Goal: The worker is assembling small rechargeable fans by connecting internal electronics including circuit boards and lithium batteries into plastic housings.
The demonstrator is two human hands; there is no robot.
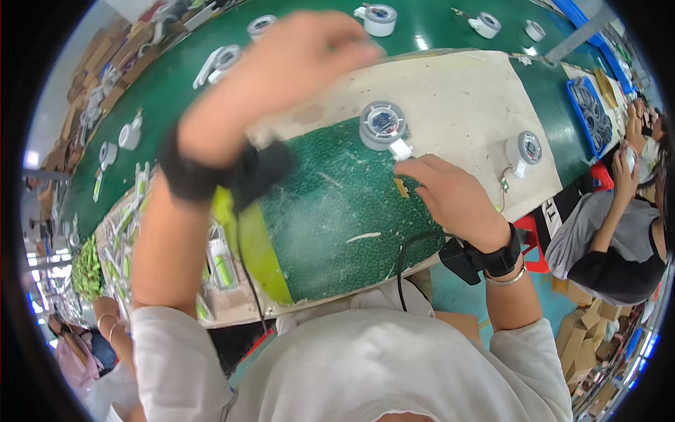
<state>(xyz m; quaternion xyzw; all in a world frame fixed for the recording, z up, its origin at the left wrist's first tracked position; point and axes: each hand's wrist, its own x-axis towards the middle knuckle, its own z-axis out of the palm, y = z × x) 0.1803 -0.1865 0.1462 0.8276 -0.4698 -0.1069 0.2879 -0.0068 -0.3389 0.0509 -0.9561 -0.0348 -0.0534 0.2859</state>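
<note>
In the middle of the work surface, a round grey-and-white housing [384, 125] lies with its open face up, dark parts and wires showing inside. A short white stub [401, 150] sticks out of it toward me. My right hand [450, 193] is closed at the end of this stub, thumb and fingertips together there. Beside those fingers, a small yellowish-brown strip [401, 188] lies on the green mat [330, 218]. My left hand [302, 60] is raised above the far left of the work surface, smeared by motion. Whether it holds anything cannot be made out.
A similar housing [528, 148] with a wired small board lies at the right. More white units stand along the green conveyor [436, 35]. White-and-green handles [126, 239] are heaped at the left. A blue tray [589, 116] holds grey rings. Another person [612, 225] works at the right.
</note>
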